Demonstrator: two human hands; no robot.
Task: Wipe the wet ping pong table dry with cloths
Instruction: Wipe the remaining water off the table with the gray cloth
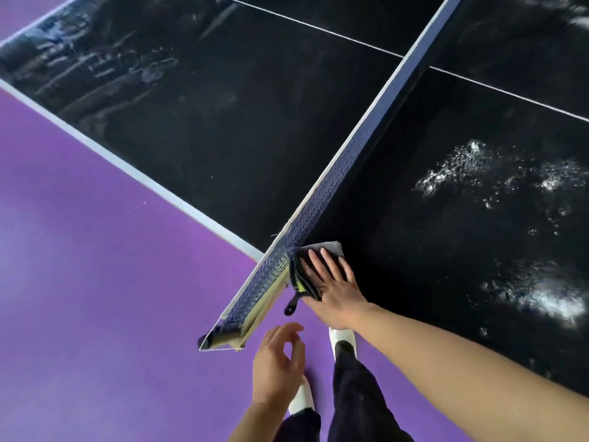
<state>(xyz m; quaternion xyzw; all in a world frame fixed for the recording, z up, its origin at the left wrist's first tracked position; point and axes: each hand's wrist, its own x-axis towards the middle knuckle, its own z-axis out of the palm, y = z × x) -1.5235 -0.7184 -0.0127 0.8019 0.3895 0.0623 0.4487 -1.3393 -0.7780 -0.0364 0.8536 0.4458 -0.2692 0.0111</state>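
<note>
The right hand [331, 282] lies flat on a folded grey cloth [310, 266] at the near edge of the black ping pong table [255, 138], just right of centre in the lower half of the frame. Its fingers are straight and spread, pointing toward the upper left, and press the cloth down against the tabletop right beside the net [334, 173]. The bare forearm runs from the lower right corner of the frame up to that hand. The cloth's left edge shows stacked folds with a strip of yellow-green at its lower corner; most of its top is covered by the palm and fingers.

The left hand [277, 362] hovers over the purple floor [95, 282] at lower centre, below the net's end. It holds nothing; its fingers are loosely curled and relaxed, with the thumb apart from them.

The net crosses the frame diagonally from upper right to lower centre, ending at a clamp post [229, 333] that juts past the table edge. A small black knob hangs below the clamp beside the cloth.

White patches of water droplets [497, 173] glint on the table half at the right, and blurred streaks and reflections mark the far left corner. Two white shoes [342, 338] and dark trouser legs show at the bottom, partly hidden by the arms. No writing or brand mark can be read anywhere.
</note>
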